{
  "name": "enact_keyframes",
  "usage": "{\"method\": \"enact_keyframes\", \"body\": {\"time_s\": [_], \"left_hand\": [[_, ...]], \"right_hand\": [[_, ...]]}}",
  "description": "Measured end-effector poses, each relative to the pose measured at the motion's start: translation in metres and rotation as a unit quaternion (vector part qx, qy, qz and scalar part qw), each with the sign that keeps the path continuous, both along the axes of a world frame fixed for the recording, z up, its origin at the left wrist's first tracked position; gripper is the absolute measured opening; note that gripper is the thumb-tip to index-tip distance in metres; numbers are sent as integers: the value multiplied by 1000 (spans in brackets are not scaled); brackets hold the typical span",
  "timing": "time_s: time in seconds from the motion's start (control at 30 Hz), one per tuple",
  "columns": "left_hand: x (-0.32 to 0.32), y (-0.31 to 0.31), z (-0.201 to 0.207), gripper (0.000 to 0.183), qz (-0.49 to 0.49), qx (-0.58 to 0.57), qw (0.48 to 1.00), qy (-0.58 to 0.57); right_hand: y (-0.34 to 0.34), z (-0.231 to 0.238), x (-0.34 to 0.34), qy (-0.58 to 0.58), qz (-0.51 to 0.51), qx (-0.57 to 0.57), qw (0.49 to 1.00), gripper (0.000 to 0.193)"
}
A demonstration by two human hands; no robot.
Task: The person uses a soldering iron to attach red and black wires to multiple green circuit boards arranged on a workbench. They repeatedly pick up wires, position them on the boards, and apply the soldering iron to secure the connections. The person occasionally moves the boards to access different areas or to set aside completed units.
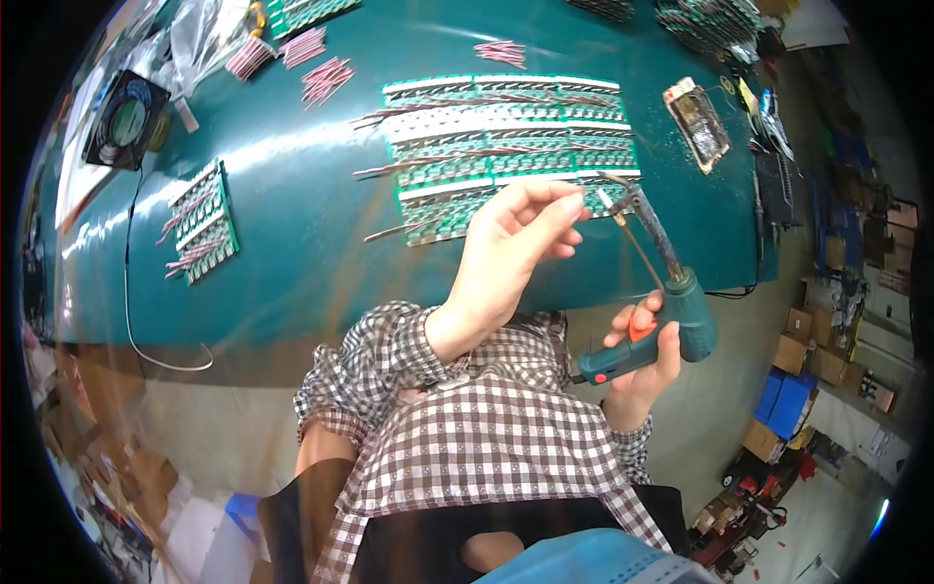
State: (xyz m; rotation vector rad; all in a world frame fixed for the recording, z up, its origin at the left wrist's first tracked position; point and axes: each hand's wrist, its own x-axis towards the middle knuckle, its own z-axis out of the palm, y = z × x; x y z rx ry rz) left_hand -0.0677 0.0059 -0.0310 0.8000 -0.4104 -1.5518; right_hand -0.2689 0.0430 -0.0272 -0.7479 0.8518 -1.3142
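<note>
My right hand [642,365] grips a green soldering gun [671,311] with an orange trigger, its long dark tip [637,200] pointing up toward the boards. My left hand [511,243] is raised over the table edge, fingertips pinched close to the gun's tip and the thin solder wire [642,255] that runs along the barrel. I cannot tell if the fingers touch the wire. Just beyond lie rows of green circuit boards [506,146] with pink-red wires sticking out to the left.
The table top [311,243] is teal. A smaller set of green boards [204,222] lies at left, loose pink wire bundles [316,63] at the back, a black fan [126,117] far left, a metal tray [699,125] at right. Cardboard boxes [808,355] stand on the floor.
</note>
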Motion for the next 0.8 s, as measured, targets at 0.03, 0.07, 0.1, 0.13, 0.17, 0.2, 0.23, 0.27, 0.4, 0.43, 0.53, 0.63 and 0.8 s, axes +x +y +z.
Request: {"method": "enact_keyframes", "body": {"time_s": [0.03,0.07,0.1,0.13,0.17,0.2,0.23,0.27,0.4,0.43,0.53,0.63,0.8], "left_hand": [[2,1,-1,25,8,10,1000,21],[5,3,-3,24,12,9,999,32],[7,4,-5,23,16,7,999,42],[10,6,-6,23,20,6,998,53],[10,6,-5,19,24,7,998,59],[11,6,-6,18,29,11,997,76],[11,7,-7,16,34,14,995,92],[11,8,-9,15,36,18,993,109],[15,10,-11,13,41,36,989,139],[16,10,-12,12,41,40,988,144],[18,9,-15,12,35,53,986,156],[16,6,-15,16,23,58,988,144],[17,7,-4,30,36,23,999,-29]], "right_hand": [[2,0,4,-2,5,10,1000,39],[3,0,8,-1,11,15,1000,39],[4,-1,11,0,16,21,1000,39],[5,-2,14,2,21,26,999,40],[4,-1,15,7,26,29,999,40],[4,-1,16,13,31,33,999,40],[3,0,17,18,36,37,999,40],[4,-1,18,21,37,37,998,40],[5,-2,22,29,43,42,998,40],[6,-3,23,30,44,45,998,40],[8,-3,25,48,36,54,997,39],[7,-2,25,30,30,55,998,38],[-20,20,-3,124,-60,-6,990,35]]}}
